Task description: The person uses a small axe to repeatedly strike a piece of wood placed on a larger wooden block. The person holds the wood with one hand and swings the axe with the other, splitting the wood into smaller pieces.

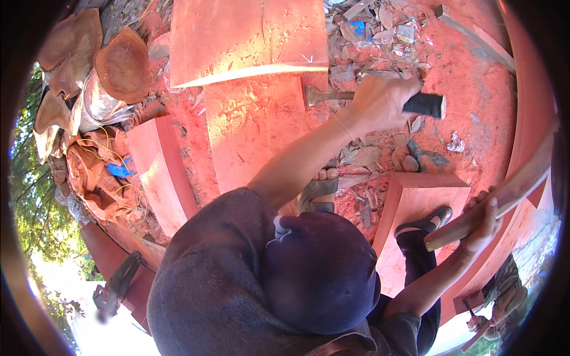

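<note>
My left hand (385, 102) is closed around a chisel (425, 105) lying sideways, with black wrapping on its handle end. The chisel's flat metal blade points left and ends at the right edge of a reddish wooden board (252, 127). Just beyond the board lies a wide reddish slab (249, 35), roughly pitted on top, with a pale strip of light along its near edge. To the right, my right hand (484, 222) grips a thick wooden club (457, 228) slanting up toward the right rim. Whether the blade touches the board, I cannot tell.
My sandalled feet (323, 178) stand beside the board and on a squared wooden block (418, 190). Cut logs (122, 65) are piled at the far left, above an orange-brown sheet (98, 172). Another beam (160, 172) lies left. Wood chips (368, 154) and red sawdust cover the ground.
</note>
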{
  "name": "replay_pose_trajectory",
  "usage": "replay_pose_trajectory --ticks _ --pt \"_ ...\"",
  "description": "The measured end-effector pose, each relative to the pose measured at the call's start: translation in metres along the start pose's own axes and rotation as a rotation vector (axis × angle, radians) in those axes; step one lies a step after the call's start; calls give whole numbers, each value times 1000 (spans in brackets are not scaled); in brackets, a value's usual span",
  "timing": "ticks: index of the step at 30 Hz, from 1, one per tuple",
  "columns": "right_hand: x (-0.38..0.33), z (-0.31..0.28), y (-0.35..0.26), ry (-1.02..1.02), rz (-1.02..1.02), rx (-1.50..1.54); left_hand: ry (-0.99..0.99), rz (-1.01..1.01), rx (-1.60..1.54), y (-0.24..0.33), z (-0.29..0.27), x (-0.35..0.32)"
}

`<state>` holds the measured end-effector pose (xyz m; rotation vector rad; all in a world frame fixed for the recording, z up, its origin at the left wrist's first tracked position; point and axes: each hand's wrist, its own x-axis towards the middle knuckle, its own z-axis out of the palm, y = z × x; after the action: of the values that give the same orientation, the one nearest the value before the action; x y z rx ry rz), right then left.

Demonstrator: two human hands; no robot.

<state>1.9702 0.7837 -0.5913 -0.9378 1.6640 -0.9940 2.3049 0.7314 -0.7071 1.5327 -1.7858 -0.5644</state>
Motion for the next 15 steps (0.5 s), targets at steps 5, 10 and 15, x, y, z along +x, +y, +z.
replay_pose_trajectory --ticks 5,10,15 --pt "-4 30 -20 -14 -57 163 9 -26 6 -5 7 5" --pt "-35 89 5 -400 214 -411 -103 -49 60 -10 14 2" --pt "-26 76 -24 -67 126 -209 -132 -52 55 -12 11 -9"
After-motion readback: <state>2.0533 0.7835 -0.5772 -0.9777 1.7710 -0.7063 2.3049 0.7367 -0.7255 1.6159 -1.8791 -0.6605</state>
